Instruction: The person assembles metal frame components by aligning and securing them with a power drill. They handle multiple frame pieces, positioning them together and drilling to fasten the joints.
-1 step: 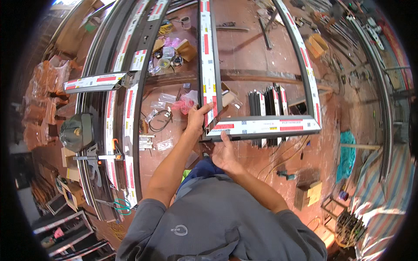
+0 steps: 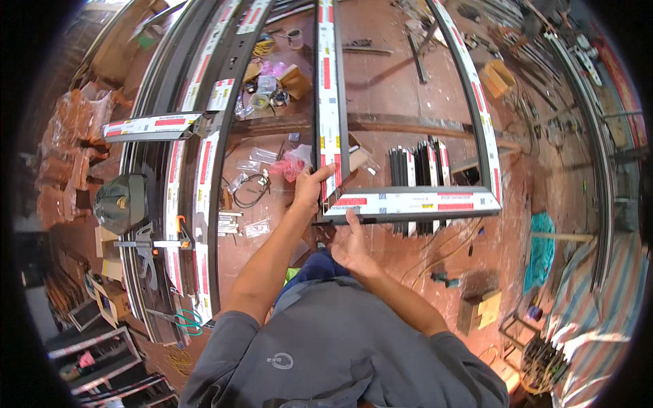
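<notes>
A dark metal frame [image 2: 408, 202], faced with white and red protective tape, stretches away from me, its near corner in front of my body. My left hand [image 2: 312, 185] is closed around the left upright bar [image 2: 329, 102], just above that corner, with the thumb on the taped face. Lower down, my right hand [image 2: 351, 246] holds the near crossbar by the corner. Its thumb presses the bar's front edge, while its fingers are partly hidden underneath. The crossbar meets the upright at a slanted joint.
Long taped profiles [image 2: 204, 163] lie on my left, carrying a short cut piece [image 2: 153, 126], a cap [image 2: 121, 204], a clamp [image 2: 146, 250] and green-handled scissors [image 2: 189, 321]. Several short profiles [image 2: 422, 163] rest beyond the crossbar. A cardboard box [image 2: 469, 311] and striped sheeting [image 2: 598, 299] are at right.
The view has shifted slightly. Both hands keep their hold at the same corner of the frame, and nothing has been let go.
</notes>
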Tool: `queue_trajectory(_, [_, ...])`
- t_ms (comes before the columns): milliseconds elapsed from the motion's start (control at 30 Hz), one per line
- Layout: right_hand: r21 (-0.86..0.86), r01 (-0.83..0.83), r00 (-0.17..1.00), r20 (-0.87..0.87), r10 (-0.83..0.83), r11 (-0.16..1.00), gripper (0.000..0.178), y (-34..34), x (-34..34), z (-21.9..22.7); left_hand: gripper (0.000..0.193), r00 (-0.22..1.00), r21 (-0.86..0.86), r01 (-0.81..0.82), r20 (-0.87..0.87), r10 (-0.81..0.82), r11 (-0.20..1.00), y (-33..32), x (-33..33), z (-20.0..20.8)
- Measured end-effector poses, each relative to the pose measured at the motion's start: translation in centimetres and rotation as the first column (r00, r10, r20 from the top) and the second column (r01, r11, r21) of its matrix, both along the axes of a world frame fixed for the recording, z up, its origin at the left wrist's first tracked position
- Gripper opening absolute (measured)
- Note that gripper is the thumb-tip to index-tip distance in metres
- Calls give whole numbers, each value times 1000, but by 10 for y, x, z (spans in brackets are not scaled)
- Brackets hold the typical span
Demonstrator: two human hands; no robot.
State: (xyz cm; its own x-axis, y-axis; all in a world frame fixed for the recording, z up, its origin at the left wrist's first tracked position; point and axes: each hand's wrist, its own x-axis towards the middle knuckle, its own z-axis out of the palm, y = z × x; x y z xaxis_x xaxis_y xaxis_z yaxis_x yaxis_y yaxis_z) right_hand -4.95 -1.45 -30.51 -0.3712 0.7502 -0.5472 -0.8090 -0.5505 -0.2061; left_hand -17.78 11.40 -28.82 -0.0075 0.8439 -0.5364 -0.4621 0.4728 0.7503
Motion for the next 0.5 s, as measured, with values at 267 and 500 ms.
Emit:
queue_trajectory(267, [-31,55,987,155,-50,998,72,9,-15,12,48,999,80,-35,-9,36,996,7,6,-19])
queue_trajectory(500, [13,217,954,211,-214,976,68,11,-20,26,105,379,93,540,-914,-144,836,21,-32,26])
